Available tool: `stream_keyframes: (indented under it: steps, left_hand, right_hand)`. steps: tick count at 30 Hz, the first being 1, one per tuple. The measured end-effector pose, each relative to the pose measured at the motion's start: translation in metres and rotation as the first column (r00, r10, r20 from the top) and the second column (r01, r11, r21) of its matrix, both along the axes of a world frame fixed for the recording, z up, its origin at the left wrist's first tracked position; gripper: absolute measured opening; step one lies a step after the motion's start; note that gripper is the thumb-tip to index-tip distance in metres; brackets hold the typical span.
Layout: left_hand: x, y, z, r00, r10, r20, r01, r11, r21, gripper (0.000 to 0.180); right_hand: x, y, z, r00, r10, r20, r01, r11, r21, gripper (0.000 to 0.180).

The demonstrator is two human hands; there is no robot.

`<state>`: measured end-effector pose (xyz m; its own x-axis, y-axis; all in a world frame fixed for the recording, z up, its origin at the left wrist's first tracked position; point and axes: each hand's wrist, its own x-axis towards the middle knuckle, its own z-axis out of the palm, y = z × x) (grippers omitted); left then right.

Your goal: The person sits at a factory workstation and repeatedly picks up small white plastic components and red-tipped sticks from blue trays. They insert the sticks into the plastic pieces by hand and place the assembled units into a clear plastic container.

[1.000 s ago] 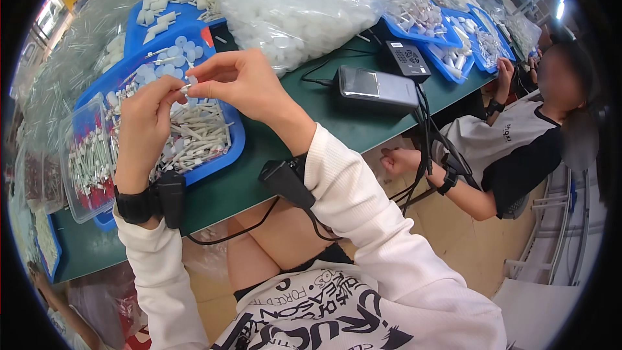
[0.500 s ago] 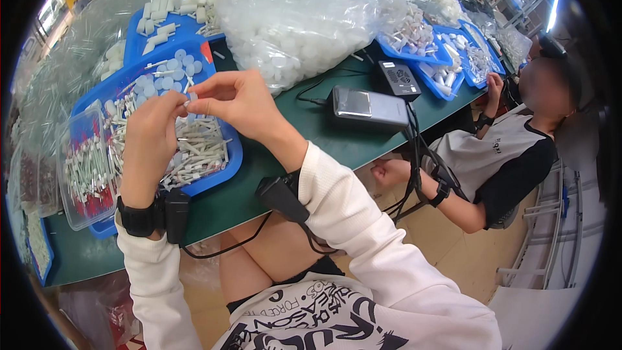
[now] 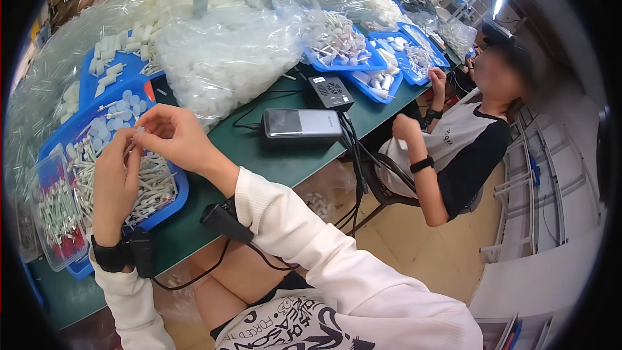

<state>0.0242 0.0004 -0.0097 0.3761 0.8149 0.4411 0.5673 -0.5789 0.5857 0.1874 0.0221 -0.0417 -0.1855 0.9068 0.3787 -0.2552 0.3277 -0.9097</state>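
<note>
A small white piece [image 3: 138, 130], too small to make out fully, is pinched between the closed fingertips of the left hand [image 3: 118, 172] and right hand [image 3: 178, 141], at nine o'clock in the view, above a blue tray [image 3: 183, 193] heaped with white sticks [image 3: 154, 185] and translucent discs [image 3: 118, 114]. From the hands, a bulging clear bag [image 3: 223, 68] is seen at two o'clock, a grey device [image 3: 302, 124] at three.

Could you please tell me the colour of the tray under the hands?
The tray is blue; head view.
</note>
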Motion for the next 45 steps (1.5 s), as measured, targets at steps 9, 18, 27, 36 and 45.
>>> stream_keyframes:
  steps: [9, 18, 27, 36, 45]
  left_hand:
    - [0.001, 0.001, 0.001, 1.000, 0.016, 0.011, -0.016, 1.000, 0.019, 0.014]
    - [-0.001, 0.003, -0.001, 0.999, 0.047, 0.024, -0.049, 0.994, 0.095, 0.016]
    - [-0.003, 0.007, 0.001, 0.998, 0.048, 0.029, -0.054, 0.962, 0.268, 0.015]
    - [-0.002, 0.004, 0.003, 0.999, 0.033, -0.005, -0.030, 0.963, 0.267, 0.014]
    - [-0.006, 0.011, 0.002, 0.922, 0.369, 0.119, -0.382, 0.811, 0.444, 0.027]
  right_hand:
    - [-0.004, 0.001, -0.003, 0.995, -0.026, -0.094, 0.027, 1.000, 0.010, 0.018]
    - [0.002, -0.003, 0.001, 0.999, -0.033, -0.011, 0.034, 0.999, 0.022, 0.021]
    - [-0.001, 0.001, -0.002, 0.998, -0.062, -0.007, 0.063, 0.995, 0.076, 0.022]
    - [0.004, -0.002, -0.002, 0.995, -0.050, 0.085, 0.045, 0.997, 0.063, 0.021]
    - [-0.002, 0.040, 0.030, 0.911, -0.191, 0.365, 0.067, 0.943, 0.327, 0.026]
